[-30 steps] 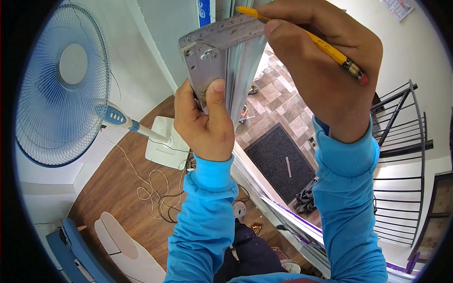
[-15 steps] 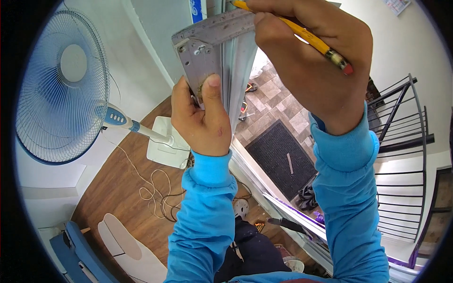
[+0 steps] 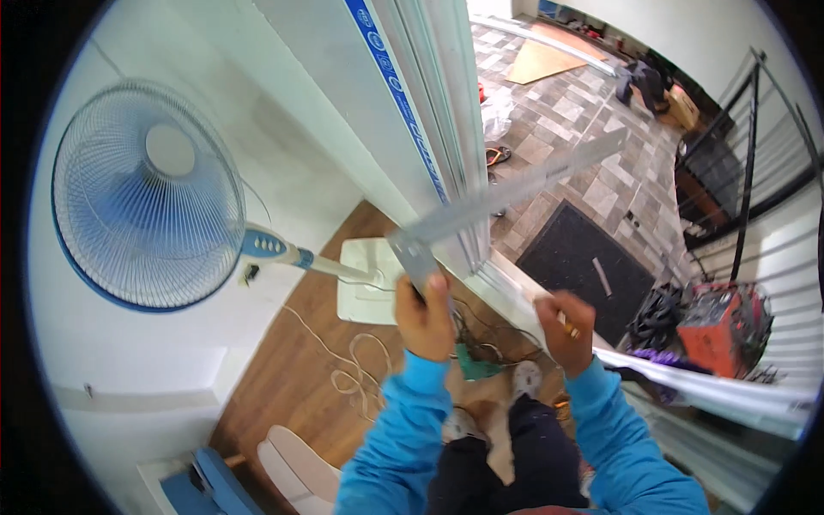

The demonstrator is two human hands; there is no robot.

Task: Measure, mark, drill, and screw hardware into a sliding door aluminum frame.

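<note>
Steel square (image 3: 506, 193) gripped by left hand (image 3: 425, 313); right hand (image 3: 562, 330) closed, seemingly around a pencil (image 3: 568, 324).

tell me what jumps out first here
The big blue pedestal fan fills the left side, lying toward the white wall. At centre, the left hand holds up a metal square against the white door frame, while the right hand grips a pencil beside it.

Wooden floor (image 3: 283, 378) carrying white fan base (image 3: 365, 287) and loose cable (image 3: 356, 365); dark mat (image 3: 584, 266) on tiled floor (image 3: 549, 112).
</note>
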